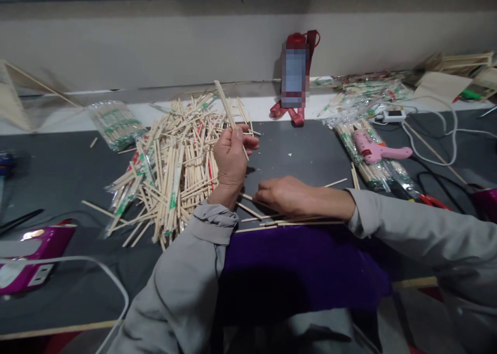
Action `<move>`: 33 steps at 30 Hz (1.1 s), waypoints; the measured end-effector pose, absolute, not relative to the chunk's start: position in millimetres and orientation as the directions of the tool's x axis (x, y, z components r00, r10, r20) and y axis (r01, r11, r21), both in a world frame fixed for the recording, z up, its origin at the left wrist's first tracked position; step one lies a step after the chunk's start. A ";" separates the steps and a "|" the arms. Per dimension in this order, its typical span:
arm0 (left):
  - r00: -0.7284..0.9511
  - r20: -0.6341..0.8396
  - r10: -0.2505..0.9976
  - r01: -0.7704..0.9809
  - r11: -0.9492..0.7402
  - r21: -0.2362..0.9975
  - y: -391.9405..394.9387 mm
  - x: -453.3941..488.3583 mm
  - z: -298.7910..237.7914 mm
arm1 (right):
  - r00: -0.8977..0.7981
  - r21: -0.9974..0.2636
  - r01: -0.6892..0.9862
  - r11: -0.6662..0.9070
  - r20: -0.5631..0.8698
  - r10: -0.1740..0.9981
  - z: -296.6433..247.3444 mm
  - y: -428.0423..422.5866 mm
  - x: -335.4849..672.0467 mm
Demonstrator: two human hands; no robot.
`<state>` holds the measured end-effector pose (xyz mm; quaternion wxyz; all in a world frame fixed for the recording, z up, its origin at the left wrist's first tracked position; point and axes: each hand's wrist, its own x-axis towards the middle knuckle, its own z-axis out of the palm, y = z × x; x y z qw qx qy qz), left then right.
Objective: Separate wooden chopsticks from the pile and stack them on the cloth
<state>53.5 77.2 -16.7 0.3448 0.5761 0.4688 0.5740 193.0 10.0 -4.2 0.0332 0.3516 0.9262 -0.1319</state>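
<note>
My left hand [234,152] is closed around a few pale wooden chopsticks [225,104], held up at a slant with thumb on top and the other fingers loosely curled. To its right and lower, my right hand [286,194] is closed, palm down near the table, fingers pinched at a loose chopstick [246,196]; its palm hides part of what lies beneath. Several more chopsticks [285,223] lie roughly lengthwise below it, along the edge of a purple cloth [306,266]. A large messy pile of chopsticks [190,157], some in clear wrappers, lies beside my left hand.
A wrapped chopstick bundle [116,123] lies at the back left. Rightward, a pink glue gun [378,148] rests on more packs [359,162] near white cables [452,136]. A red-strapped bottle [295,77] stands by the wall. A magenta device [46,255] sits front left.
</note>
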 end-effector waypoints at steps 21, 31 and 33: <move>-0.148 0.275 0.950 -0.011 -0.280 0.960 83.7 52.3 -22.0 | -0.523 -0.092 0.849 0.521 -0.289 0.802 -0.1 81.1 167.7; -0.220 0.292 0.931 0.018 -0.296 0.955 86.5 46.6 -12.2 | -0.616 -0.350 0.753 0.558 -0.077 0.784 -12.3 44.7 144.1; -0.243 0.309 0.920 0.030 -0.312 0.950 87.3 44.2 -8.5 | -0.631 -0.322 0.746 0.583 -0.061 0.774 -17.0 43.8 138.1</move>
